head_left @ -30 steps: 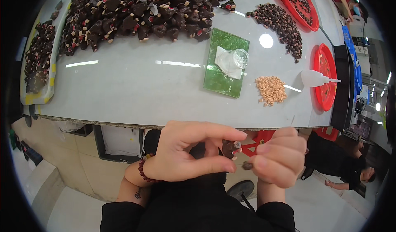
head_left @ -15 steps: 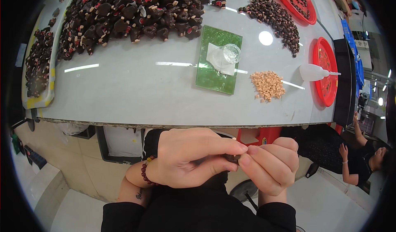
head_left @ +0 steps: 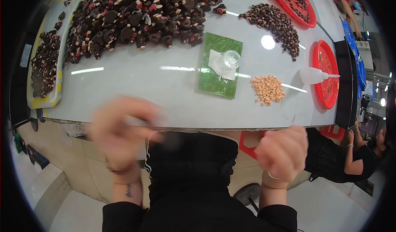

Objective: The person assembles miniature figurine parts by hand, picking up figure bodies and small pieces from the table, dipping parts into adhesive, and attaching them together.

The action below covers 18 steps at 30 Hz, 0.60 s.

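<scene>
My left hand [head_left: 123, 129] is smeared by motion above the table's near edge, fingers bent; a faint dark smudge shows beside its fingertips. Lower right, my right hand [head_left: 284, 153] is closed with its fingers curled; anything inside is hidden. Beyond the hands lies a green board [head_left: 212, 85] with a white pad [head_left: 214, 60] and a small clear cup [head_left: 231, 60] on it. To its right is a heap of small tan pieces [head_left: 268, 90]. A large pile of dark brown figures [head_left: 136, 21] with red and cream parts fills the far left.
A heap of small dark pieces [head_left: 274, 25] lies at the far right, near a red tray [head_left: 310, 22] of similar ones. A white nozzle bottle [head_left: 311, 75] rests against another red tray [head_left: 317, 93]. A yellow-edged tray [head_left: 47, 103] stands left. A person [head_left: 359, 162] sits at right.
My hands have parted: the left has swung up and left, the right has shifted slightly right. The small dark piece between their fingertips is no longer clearly visible.
</scene>
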{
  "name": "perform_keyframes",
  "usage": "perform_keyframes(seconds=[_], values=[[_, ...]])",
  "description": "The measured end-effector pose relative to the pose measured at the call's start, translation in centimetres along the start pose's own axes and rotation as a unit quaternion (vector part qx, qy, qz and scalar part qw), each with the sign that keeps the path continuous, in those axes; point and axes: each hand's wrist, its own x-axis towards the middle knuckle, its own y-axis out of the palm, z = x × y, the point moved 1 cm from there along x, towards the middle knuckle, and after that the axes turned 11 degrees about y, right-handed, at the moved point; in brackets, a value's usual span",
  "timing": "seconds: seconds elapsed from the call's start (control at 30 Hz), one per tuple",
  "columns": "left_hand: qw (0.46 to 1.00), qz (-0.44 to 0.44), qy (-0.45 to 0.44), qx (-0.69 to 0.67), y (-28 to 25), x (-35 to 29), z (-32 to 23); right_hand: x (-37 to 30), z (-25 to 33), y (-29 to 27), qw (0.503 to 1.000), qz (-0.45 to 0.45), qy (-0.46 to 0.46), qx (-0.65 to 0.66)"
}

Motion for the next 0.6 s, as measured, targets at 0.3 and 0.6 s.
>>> perform_keyframes(seconds=[0.3, 0.6], values=[[0.796, -0.182, 0.097, 0.568, -16.9, 6.3, 2.0, -2.2, -7.7, 0.2, 0.977, -0.064, 0.203, -0.016], [0.862, 0.094, 0.073, 0.492, -0.5, 5.2, 1.7, -2.3, -7.2, 0.6, 0.983, -0.043, 0.178, -0.015]])
